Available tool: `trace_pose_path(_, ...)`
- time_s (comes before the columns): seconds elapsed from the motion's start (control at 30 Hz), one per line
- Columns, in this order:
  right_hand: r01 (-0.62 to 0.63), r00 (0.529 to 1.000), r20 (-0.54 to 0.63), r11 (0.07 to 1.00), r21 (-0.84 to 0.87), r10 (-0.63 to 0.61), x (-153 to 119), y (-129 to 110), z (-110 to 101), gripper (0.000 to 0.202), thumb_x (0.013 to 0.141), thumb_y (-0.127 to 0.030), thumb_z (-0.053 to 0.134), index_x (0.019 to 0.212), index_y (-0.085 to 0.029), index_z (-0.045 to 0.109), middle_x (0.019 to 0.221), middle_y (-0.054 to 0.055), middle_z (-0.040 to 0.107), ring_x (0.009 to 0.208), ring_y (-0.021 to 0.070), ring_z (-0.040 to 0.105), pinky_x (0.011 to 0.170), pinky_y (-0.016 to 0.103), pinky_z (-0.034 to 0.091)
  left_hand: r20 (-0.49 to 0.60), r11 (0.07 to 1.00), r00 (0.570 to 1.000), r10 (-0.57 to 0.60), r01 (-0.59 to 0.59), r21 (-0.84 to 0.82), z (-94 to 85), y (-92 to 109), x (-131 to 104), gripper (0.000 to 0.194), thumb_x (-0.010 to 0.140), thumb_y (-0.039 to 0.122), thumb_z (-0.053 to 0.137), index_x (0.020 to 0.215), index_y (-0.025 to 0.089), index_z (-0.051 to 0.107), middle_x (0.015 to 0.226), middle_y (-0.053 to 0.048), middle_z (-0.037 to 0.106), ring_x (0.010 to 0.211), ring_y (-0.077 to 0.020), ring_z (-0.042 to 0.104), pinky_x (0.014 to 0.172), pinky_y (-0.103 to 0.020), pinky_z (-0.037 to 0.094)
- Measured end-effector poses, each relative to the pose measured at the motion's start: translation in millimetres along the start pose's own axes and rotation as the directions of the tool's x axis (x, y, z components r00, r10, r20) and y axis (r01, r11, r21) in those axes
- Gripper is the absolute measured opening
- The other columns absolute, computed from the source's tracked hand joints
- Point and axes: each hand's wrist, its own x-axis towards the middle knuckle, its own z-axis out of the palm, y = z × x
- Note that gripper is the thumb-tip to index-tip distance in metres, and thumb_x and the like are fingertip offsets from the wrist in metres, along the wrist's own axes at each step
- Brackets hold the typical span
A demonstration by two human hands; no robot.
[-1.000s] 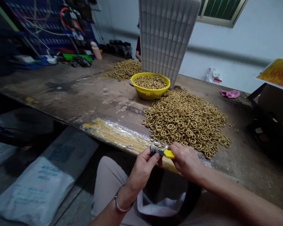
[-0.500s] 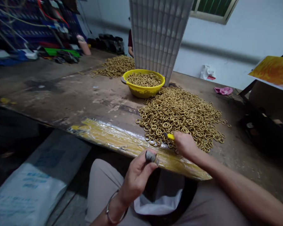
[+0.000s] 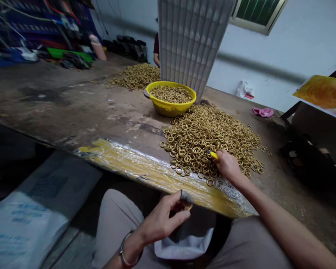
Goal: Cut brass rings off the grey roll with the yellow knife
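Observation:
My left hand [image 3: 165, 220] is over my lap, just off the table's front edge, with a grey cover on one fingertip. Its thumb and finger pinch a small brass-coloured ring [image 3: 189, 207], partly hidden by the fingers. My right hand [image 3: 229, 165] closes round a yellow-handled knife [image 3: 213, 154] whose dark tip points left and away from me. That hand is at the front of a big heap of brass-coloured rings [image 3: 210, 130]. One loose ring [image 3: 210, 182] lies on the plastic-covered strip near my right hand.
A yellow bowl [image 3: 172, 109] full of rings stands behind the heap, before a tall grey ribbed panel [image 3: 192, 45]. A second ring pile [image 3: 140, 76] lies farther back, near another person's arm [image 3: 156, 58]. A white bag [image 3: 184, 249] opens between my knees.
My right hand has moved slightly right and away with the knife. My left hand has lowered a little, and the ring in its pinch shows more clearly.

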Motion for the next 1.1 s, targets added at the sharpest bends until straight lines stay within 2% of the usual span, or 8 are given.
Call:
trace_pose_path(0.13, 0.005, 1.0, 0.015, 1.0, -0.014, -0.005, -3, 4, -2, 0.016, 0.092, -0.017, 0.046, 0.1, -0.018, 0.06, 0.1, 0.008, 0.063, 0.078, 0.0172, 0.063, 0.059, 0.027, 0.032, -0.042, 0.953, 0.997, 0.063, -0.048, 0.3, -2.0, 3, 1, 0.012, 0.083, 0.026, 0.061, 0.075, 0.017, 0.059, 0.081, -0.003, 0.059, 0.077, -0.0164, 0.052, 0.071, -0.026, 0.042)
trace_pose_path(0.3, 0.048, 0.99, -0.141, 0.95, 0.31, -0.004, -11, 0, -15, 0.01, 0.086, -0.018, 0.052, 0.084, -0.018, 0.062, 0.086, 0.006, 0.066, 0.073, 0.0165, 0.06, 0.06, 0.026, 0.034, -0.158, 0.966, 0.985, 0.075, -0.033, 0.256, 2.4, 5, 17, 0.021, 0.087, 0.027, 0.058, 0.069, 0.016, 0.057, 0.072, -0.001, 0.058, 0.071, -0.0151, 0.052, 0.067, -0.026, 0.041)
trace_pose_path(0.37, 0.069, 0.991, -0.134, 0.77, 0.634, 0.021, -17, -6, -22, 0.007, 0.081, -0.023, 0.057, 0.079, -0.018, 0.062, 0.075, 0.002, 0.064, 0.065, 0.0139, 0.057, 0.058, 0.025, 0.037, -0.223, 0.992, 0.973, 0.055, -0.028, 0.123, 6.9, 9, 28, 0.019, 0.087, 0.029, 0.058, 0.073, 0.016, 0.059, 0.069, 0.0, 0.059, 0.067, -0.0141, 0.054, 0.062, -0.024, 0.041)
trace_pose_path(0.43, 0.009, 1.0, -0.012, 0.442, 0.897, 0.005, -23, -14, -28, 0.011, 0.076, -0.029, 0.061, 0.077, -0.018, 0.061, 0.059, -0.003, 0.057, 0.051, 0.0107, 0.049, 0.051, 0.023, 0.036, -0.305, 0.998, 0.952, 0.024, -0.038, -0.04, 12.6, 14, 39, 0.016, 0.087, 0.032, 0.059, 0.084, 0.016, 0.06, 0.073, -0.001, 0.062, 0.065, -0.0133, 0.056, 0.059, -0.023, 0.042)
trace_pose_path(0.5, -0.114, 0.99, 0.124, 0.143, 0.983, -0.064, -30, -22, -32, 0.02, 0.071, -0.036, 0.066, 0.078, -0.018, 0.059, 0.048, -0.007, 0.048, 0.041, 0.0085, 0.04, 0.042, 0.021, 0.031, -0.38, 0.986, 0.925, 0.012, -0.073, -0.149, 18.2, 19, 49, 0.019, 0.086, 0.034, 0.061, 0.094, 0.017, 0.058, 0.081, -0.002, 0.065, 0.064, -0.0125, 0.058, 0.056, -0.022, 0.044)
trace_pose_path(0.6, -0.223, 0.966, 0.213, -0.061, 0.973, -0.146, -37, -29, -36, 0.029, 0.065, -0.039, 0.072, 0.08, -0.018, 0.058, 0.044, -0.009, 0.047, 0.036, 0.0072, 0.037, 0.037, 0.02, 0.028, -0.455, 0.976, 0.89, 0.024, -0.119, -0.18, 23.3, 26, 57, 0.024, 0.084, 0.038, 0.064, 0.092, 0.017, 0.056, 0.078, -0.003, 0.066, 0.058, -0.0108, 0.057, 0.053, -0.02, 0.043)
trace_pose_path(0.83, -0.155, 0.975, 0.13, -0.133, 0.979, -0.179, -42, -33, -37, 0.029, 0.063, -0.035, 0.076, 0.079, -0.016, 0.06, 0.046, -0.009, 0.048, 0.039, 0.0057, 0.039, 0.039, 0.019, 0.029, -0.366, 0.962, 0.929, -0.051, -0.053, -0.268, 20.8, 26, 64, 0.03, 0.081, 0.043, 0.067, 0.082, 0.015, 0.057, 0.05, 0.005, 0.05, 0.043, -0.0067, 0.043, 0.042, -0.016, 0.031)
trace_pose_path(1.1, -0.003, 0.973, 0.001, -0.005, 1.0, -0.232, -48, -30, -42, 0.02, 0.07, -0.03, 0.072, 0.083, -0.016, 0.065, 0.066, -0.003, 0.06, 0.057, 0.0092, 0.051, 0.055, 0.023, 0.041, -0.247, 0.753, 0.959, -0.138, -0.061, -0.655, 17.8, 29, 65, 0.028, 0.077, 0.036, 0.072, 0.083, 0.017, 0.052, 0.053, 0.008, 0.048, 0.042, -0.0036, 0.036, 0.04, -0.014, 0.023)
